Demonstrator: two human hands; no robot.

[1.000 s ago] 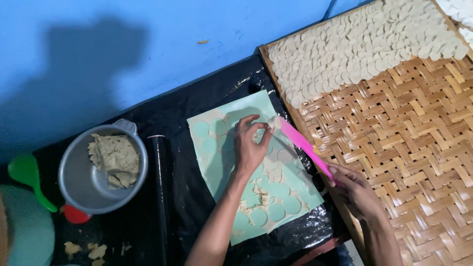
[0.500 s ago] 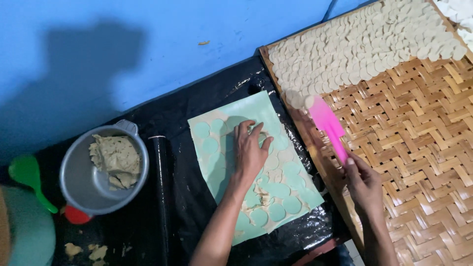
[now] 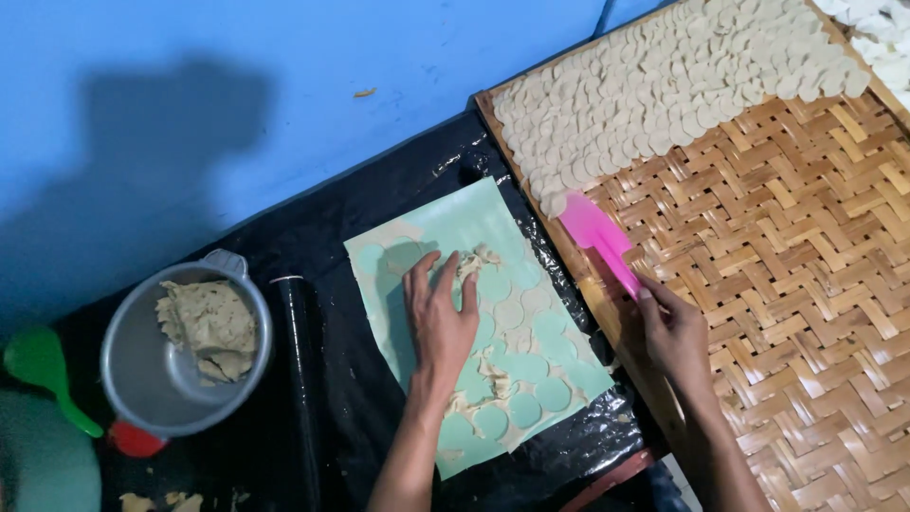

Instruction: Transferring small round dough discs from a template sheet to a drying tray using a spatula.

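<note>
Blue wall (image 3: 237, 95) fills the background, with black plastic sheeting (image 3: 332, 379) spread below it. At the far left lies a green spoon (image 3: 38, 365), then a metal pot (image 3: 180, 356) holding a lump of dough (image 3: 209, 322), and just beside the pot a black rolling pin (image 3: 303, 379). Next comes a pale green mat (image 3: 483, 228) covered with thin dough full of round cut-outs. The left hand (image 3: 441, 322) lies flat on it, fingers spread and gripping nothing, with dough scraps around it. The right hand (image 3: 673, 332) is closed around the handle of a pink spatula (image 3: 592, 237), whose blade tip touches a dough round at the edge of the overlapping rounds (image 3: 664, 85) on the woven bamboo tray (image 3: 806, 284). Half a second ago the spatula was already over the tray; a second ago it lay low at the mat's edge. The left hand has barely moved.
</note>
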